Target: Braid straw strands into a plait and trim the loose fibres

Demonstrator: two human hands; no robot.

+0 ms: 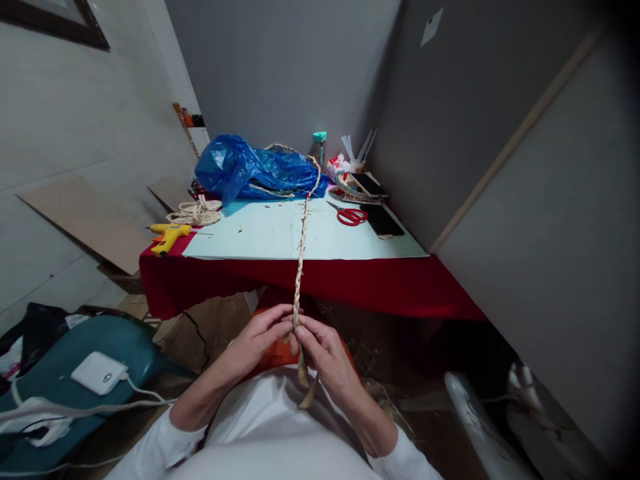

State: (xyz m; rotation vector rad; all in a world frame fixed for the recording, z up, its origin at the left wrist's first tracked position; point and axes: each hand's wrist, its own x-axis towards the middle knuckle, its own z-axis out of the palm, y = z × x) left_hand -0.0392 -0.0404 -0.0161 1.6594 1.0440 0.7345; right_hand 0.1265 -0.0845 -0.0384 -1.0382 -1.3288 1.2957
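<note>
A long braided straw rope point(301, 247) runs from the blue plastic bag point(250, 170) on the table down to my lap. My left hand point(257, 339) and my right hand point(323, 350) pinch the rope's near end side by side, fingers closed on the loose flat strands. The unbraided strand ends point(305, 387) hang below my hands over my white shirt.
The table point(390, 283) has a red cloth and a pale sheet. On it lie red scissors point(350, 215), two phones point(383, 220), a yellow glue gun point(167, 237) and a coil of rope point(197, 212). A teal chair point(135, 343) with a white charger stands at my left.
</note>
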